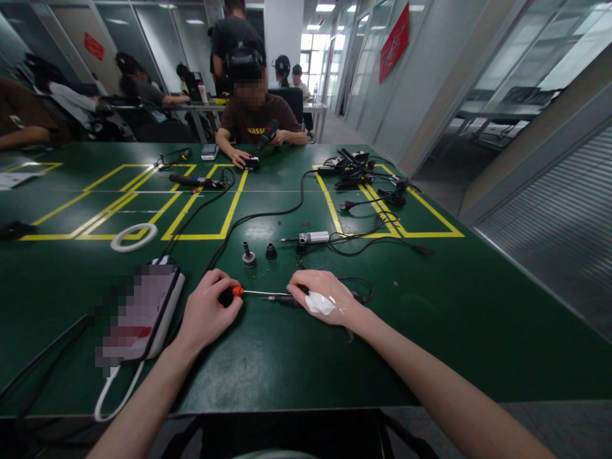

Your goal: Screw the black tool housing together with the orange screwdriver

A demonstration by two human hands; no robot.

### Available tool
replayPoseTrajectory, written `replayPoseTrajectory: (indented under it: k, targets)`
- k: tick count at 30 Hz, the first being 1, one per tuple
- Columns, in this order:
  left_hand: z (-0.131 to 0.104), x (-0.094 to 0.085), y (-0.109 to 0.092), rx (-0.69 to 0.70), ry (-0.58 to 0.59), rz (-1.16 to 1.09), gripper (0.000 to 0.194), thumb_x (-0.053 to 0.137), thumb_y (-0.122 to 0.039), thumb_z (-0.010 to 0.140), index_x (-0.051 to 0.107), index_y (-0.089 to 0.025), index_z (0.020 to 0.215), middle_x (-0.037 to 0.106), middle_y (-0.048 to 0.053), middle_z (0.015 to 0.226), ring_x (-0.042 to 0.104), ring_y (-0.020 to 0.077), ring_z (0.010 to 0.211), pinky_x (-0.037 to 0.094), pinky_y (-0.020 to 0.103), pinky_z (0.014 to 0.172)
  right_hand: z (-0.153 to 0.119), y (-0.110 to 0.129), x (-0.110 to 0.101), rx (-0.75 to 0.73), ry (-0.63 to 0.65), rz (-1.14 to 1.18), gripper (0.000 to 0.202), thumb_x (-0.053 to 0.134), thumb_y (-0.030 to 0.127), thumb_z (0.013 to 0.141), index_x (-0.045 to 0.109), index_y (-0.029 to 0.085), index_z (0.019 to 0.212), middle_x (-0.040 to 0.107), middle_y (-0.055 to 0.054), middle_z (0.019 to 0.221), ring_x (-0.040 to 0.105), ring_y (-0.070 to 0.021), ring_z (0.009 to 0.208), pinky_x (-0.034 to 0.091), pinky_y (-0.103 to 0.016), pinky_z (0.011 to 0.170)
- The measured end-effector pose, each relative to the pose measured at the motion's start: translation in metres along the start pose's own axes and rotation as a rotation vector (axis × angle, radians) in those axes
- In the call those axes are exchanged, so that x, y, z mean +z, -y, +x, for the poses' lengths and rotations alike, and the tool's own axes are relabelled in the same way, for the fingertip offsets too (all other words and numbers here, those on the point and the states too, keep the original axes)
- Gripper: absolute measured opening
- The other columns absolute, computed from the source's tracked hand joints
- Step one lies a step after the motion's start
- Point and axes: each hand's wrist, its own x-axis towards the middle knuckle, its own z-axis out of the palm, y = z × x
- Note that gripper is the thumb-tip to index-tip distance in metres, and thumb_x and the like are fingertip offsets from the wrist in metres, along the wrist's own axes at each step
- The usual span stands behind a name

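Screwdriver (238, 291) in front of you, near side of table (296, 376). Your left hand (208, 309) pinches its orange end; thin shaft (258, 293) runs toward your right hand (335, 290). Right hand curled palm down, white patch (319, 303) on its back, over black tool (282, 299); can't tell whether it grips tool or shaft. Ahead of your hands: metal part (249, 258), black cone (271, 251), silver tool (314, 238). Phone (143, 312) left of your left hand, tape roll (116, 243) beyond it. Across table, person (262, 118) holds drill (268, 135).

Head-height view, forward and down
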Motion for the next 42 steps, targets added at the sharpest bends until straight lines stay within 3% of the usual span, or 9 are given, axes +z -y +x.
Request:
replayPoseTrajectory:
  k: [9, 31, 42]
  targets:
    - [0.0005, -0.0017, -0.002, -0.048, 0.022, -0.068, 0.006, 0.057, -0.027, 0.076, 0.055, -0.024, 0.08, 0.063, 0.0, 0.082, 0.063, 0.0206, 0.074, 0.048, 0.031, 0.068, -0.0002, 0.0, -0.001, 0.002, 0.01, -0.004, 0.021, 0.058, 0.022, 0.102, 0.069, 0.019, 0.085, 0.072, -0.003, 0.083, 0.065, -0.0169, 0.075, 0.041, -0.027, 0.071]
    - [0.0014, -0.0046, -0.0043, -0.07, -0.021, -0.057, 0.005, 0.059, -0.022, 0.078, 0.055, -0.023, 0.076, 0.06, 0.0, 0.081, 0.059, 0.0173, 0.07, 0.045, 0.028, 0.063, 0.0003, 0.0014, -0.0028, 0.015, 0.018, -0.005, 0.022, 0.058, 0.021, 0.102, 0.067, 0.019, 0.082, 0.07, -0.003, 0.081, 0.063, -0.0165, 0.073, 0.04, -0.027, 0.071]
    - [-0.0003, -0.0027, -0.0031, -0.046, -0.039, -0.013, 0.009, 0.055, -0.028, 0.078, 0.062, -0.023, 0.075, 0.07, 0.004, 0.09, 0.069, 0.0226, 0.084, 0.053, 0.032, 0.073, -0.0003, -0.0013, -0.0003, 0.002, 0.009, -0.021, 0.022, 0.058, 0.022, 0.103, 0.067, 0.019, 0.083, 0.071, -0.003, 0.082, 0.063, -0.0161, 0.074, 0.04, -0.027, 0.071]
